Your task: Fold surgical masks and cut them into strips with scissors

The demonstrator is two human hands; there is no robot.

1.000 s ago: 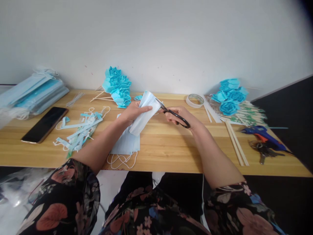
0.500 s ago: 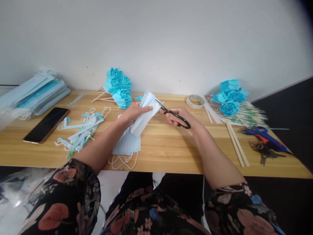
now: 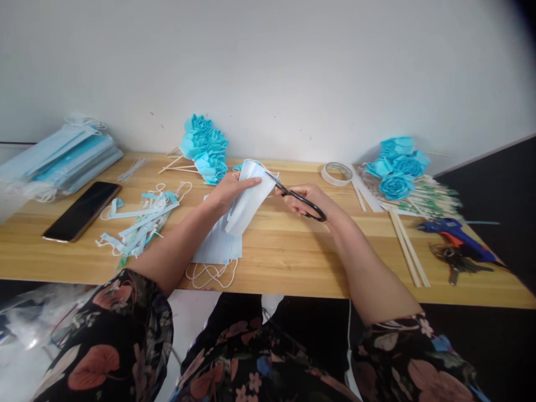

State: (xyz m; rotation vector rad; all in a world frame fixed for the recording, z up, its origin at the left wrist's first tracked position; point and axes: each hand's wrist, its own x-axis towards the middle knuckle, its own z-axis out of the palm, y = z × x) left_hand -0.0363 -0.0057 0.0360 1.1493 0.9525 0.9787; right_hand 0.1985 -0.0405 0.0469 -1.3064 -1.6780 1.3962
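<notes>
Across the light wood table (image 3: 293,268), the largest item is the thick stack of pale blue pleated face masks (image 3: 79,159) at the back left corner, apparently uncut supply. Two bunches of bright turquoise folded flowers, one by the back edge left of centre (image 3: 205,148), one toward the back right corner (image 3: 397,167), look finished. A heap of narrow blue trimmed strips (image 3: 142,215) left of centre suggests several masks are already cut. Nearer the front edge, loose light blue masks (image 3: 218,248) keep their white ear loops (image 3: 213,274), so these remain. Above the table's middle, the left hand (image 3: 230,190) pinches one pale, flat mask (image 3: 248,206); the right hand (image 3: 313,195) grips black-handled scissors (image 3: 298,197), blades at its upper right edge, trimming seemingly incomplete.
</notes>
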